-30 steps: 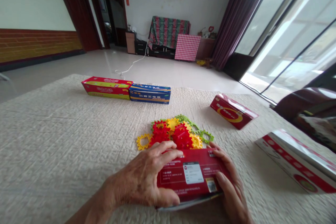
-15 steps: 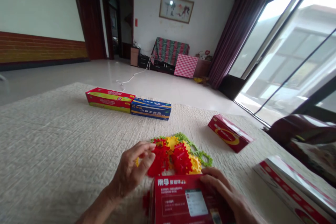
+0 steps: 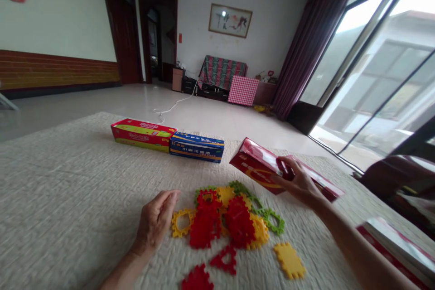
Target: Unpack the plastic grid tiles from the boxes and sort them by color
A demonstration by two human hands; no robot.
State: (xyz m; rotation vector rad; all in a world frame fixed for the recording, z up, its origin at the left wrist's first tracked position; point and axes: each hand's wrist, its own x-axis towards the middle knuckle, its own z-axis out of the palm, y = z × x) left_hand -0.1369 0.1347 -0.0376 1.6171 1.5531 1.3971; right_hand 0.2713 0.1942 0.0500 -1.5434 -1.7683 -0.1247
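Gripping red box, print blurred: right hand; left hand loose, empty beside puzzle tiles; blue box lettering perhaps Chinese.

Red-and-yellow box and blue box, end to end, on beige tablecloth.

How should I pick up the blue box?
Come from above and pinch the blue box across its long front and back faces, near the middle. It lies flat, and one end butts against the red and yellow box, so that end is blocked.

Home living room: framed picture on wall, purple curtain, glass sliding doors, tiled floor.
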